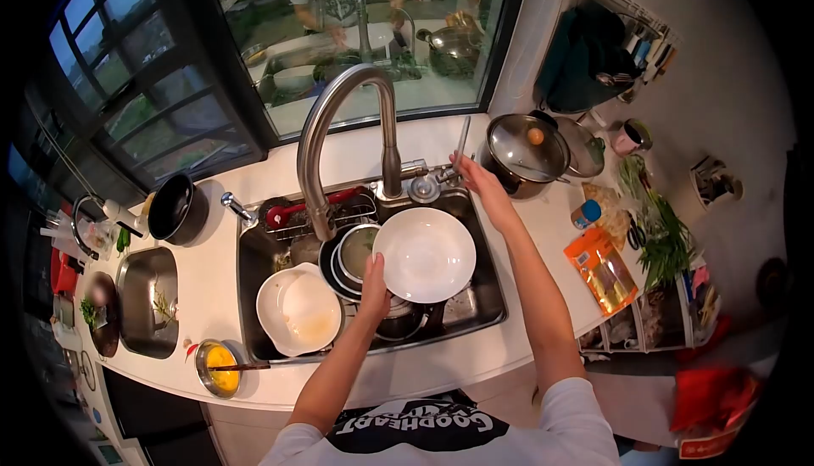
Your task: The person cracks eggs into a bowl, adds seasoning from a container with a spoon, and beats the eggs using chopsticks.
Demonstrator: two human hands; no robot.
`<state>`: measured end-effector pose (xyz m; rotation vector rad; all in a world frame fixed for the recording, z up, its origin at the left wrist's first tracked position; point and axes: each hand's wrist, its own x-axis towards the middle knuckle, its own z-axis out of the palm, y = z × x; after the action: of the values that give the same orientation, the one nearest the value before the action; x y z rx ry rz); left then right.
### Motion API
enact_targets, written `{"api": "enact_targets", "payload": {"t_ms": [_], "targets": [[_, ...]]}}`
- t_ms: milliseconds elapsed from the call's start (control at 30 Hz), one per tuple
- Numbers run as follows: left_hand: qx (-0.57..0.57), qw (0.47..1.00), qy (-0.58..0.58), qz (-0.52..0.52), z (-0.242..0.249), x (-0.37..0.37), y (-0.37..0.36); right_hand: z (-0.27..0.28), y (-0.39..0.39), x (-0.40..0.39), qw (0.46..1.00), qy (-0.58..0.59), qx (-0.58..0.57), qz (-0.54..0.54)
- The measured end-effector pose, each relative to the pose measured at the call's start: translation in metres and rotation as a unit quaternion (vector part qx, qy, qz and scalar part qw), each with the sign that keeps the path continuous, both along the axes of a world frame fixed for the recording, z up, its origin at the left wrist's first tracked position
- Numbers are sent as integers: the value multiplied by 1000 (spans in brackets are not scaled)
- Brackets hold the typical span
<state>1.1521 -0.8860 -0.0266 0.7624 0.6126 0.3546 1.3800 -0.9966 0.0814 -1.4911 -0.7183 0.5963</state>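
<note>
My left hand (pixel 376 290) grips the left rim of a round white plate (pixel 428 250), tilted over the sink (pixel 487 296). My right hand (pixel 483 179) is raised to the tap's upright lever (pixel 463 139), its fingers stretched out and touching it. The tall curved steel tap (pixel 348 84) arches over the sink, its spout left of the plate. In the sink, a white pan with pouring lips (pixel 284 309) holds a little liquid, beside stacked bowls (pixel 356 245). A dark pot beneath the plate is partly hidden.
A lidded pot (pixel 526 156) stands right of the tap. An orange packet (pixel 600 271), a blue-lidded jar (pixel 586 213) and green vegetables (pixel 666 245) lie on the right counter. A bowl of beaten egg (pixel 219 364) sits at the front left, near a smaller sink (pixel 148 330) and black pot (pixel 178 209).
</note>
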Motion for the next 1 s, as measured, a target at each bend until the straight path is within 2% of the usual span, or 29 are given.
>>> {"api": "enact_targets", "payload": {"t_ms": [167, 233, 267, 400, 633, 733, 833, 933, 1000], "targets": [[-8, 999, -30, -25, -19, 20, 8, -80, 22, 51, 995, 11, -95, -29], [-20, 999, -24, -29, -21, 26, 13, -108, 44, 59, 996, 2, -83, -29], [-17, 999, -11, -27, -23, 26, 16, -135, 49, 73, 991, -95, -92, -37], [-12, 1000, 15, -18, -33, 30, 20, -119, 42, 61, 980, -174, -67, -67], [-6, 1000, 23, -19, -47, 38, 17, -109, 20, 51, 973, -184, -138, -23], [8, 998, 51, -23, -56, 41, 16, -94, 4, 18, 939, -295, -177, -22], [10, 999, 52, -11, -57, 41, 8, -101, -17, -33, 875, -361, -318, 56], [27, 999, 40, -18, -57, 41, -2, -118, -15, -74, 809, -386, -441, 39], [54, 998, 23, -28, -60, 43, -9, -125, -1, -81, 840, -409, -355, 5]]}}
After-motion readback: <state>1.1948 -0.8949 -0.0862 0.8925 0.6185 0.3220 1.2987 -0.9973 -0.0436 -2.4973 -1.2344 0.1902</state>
